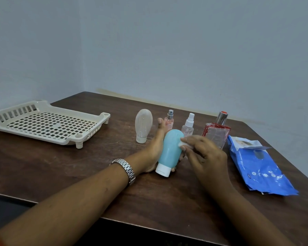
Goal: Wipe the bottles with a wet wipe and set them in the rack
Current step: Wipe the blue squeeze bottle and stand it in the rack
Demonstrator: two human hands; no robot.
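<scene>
Both hands meet mid-way along the table (78, 166): left hand (154, 148) grips the tilted blue bottle (170, 150), white cap (163, 169) toward the near edge; right hand (204, 153) pinches the wet wipe (181, 145) against its upper side.

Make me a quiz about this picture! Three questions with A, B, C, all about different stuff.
1. Where is the rack? A) left side of the table B) right side C) on the floor
2. How many bottles stand unheld? A) two B) four C) six
3. What is happening to the blue bottle? A) it stands in the rack B) it lies alone C) the left hand holds it while the right hand rubs a wipe on it

1 A: it sits far left of the bottles.
2 B: the whitish squeeze bottle, pink sprayer, clear sprayer and red perfume bottle stand in a row.
3 C: both hands are on it.
</scene>
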